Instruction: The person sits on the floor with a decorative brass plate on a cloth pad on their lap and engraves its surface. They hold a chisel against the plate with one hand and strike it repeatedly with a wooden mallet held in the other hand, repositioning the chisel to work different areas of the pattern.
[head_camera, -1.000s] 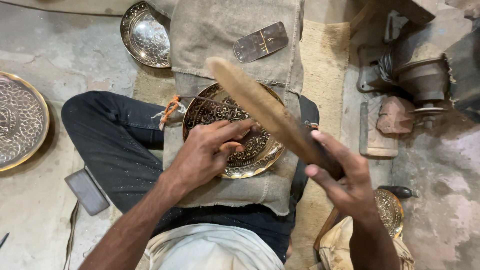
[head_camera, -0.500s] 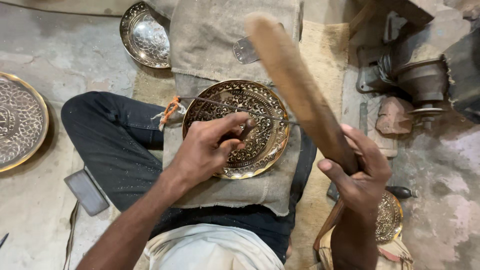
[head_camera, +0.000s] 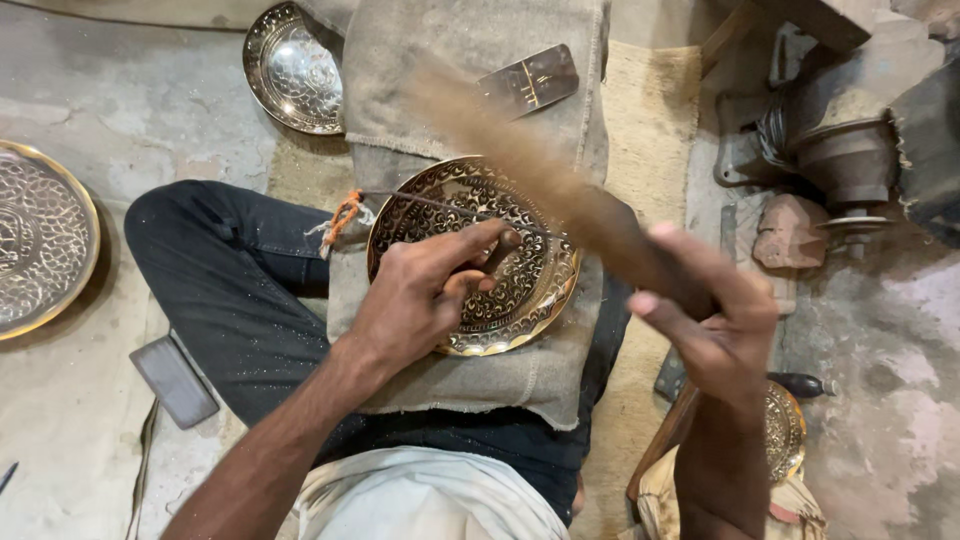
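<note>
1. The right hand (head_camera: 715, 320) has swung the wooden mallet (head_camera: 560, 190) down. Half a second ago the mallet stood raised and steep; now it lies lower, slanting across the plate's upper right, and it is blurred with motion.
2. Its grip is clenched round the mallet's lower end. The far end is too smeared to show whether it touches the chisel.
3. The left hand (head_camera: 420, 300) has hardly shifted. Its grip is pinched round a small chisel (head_camera: 497, 252), tip set on the engraved brass plate (head_camera: 520, 290), right of centre.
4. The plate has stayed put, lying on burlap (head_camera: 480, 370) across the person's lap, tilted slightly toward the camera.
5. A thin rod with orange cord (head_camera: 343, 215) at its end lies across the plate's upper left edge, as before.
6. My reading: this is one blow in a run of strikes. The mallet rose and is falling again while the chisel holds its place, so the engraving goes on at the same spot on the pattern.
7. Around: another engraved plate (head_camera: 40, 250) on the floor at left, a silvery bowl (head_camera: 290, 65) above, a dark flat block (head_camera: 175, 380) by the knee.
</note>
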